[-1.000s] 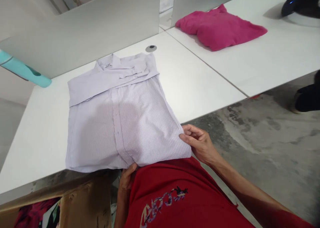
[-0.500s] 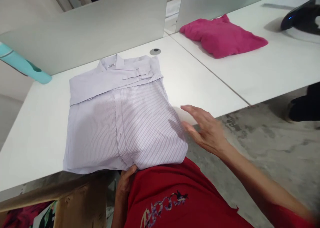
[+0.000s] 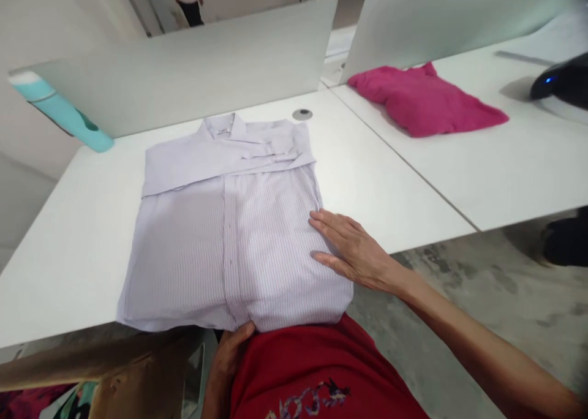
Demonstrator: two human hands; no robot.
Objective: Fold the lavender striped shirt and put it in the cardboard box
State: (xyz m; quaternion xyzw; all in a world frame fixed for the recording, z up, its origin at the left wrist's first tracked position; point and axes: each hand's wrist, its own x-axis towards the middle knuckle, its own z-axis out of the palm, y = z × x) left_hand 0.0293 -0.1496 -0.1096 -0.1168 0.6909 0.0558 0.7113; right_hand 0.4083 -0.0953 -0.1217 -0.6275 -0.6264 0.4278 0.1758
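Note:
A folded pale lilac striped shirt (image 3: 220, 229) lies on the white table (image 3: 73, 247), collar at the far side. My right hand (image 3: 353, 250) rests flat, fingers spread, on the shirt's right edge near the front corner. My left hand (image 3: 229, 354) is below the table's front edge, its fingers touching the shirt's hanging bottom hem; whether it grips the cloth is hidden.
A pink garment (image 3: 425, 100) lies on the neighbouring table to the right. A teal bottle (image 3: 59, 109) sits at the far left by the grey divider (image 3: 193, 64). A cardboard box (image 3: 124, 382) with clothes stands under the table. A dark device (image 3: 560, 79) is far right.
My right hand let go of the shirt's front right corner, lifted away, then came down flat on the shirt's right side. The left hand stayed under the hem.

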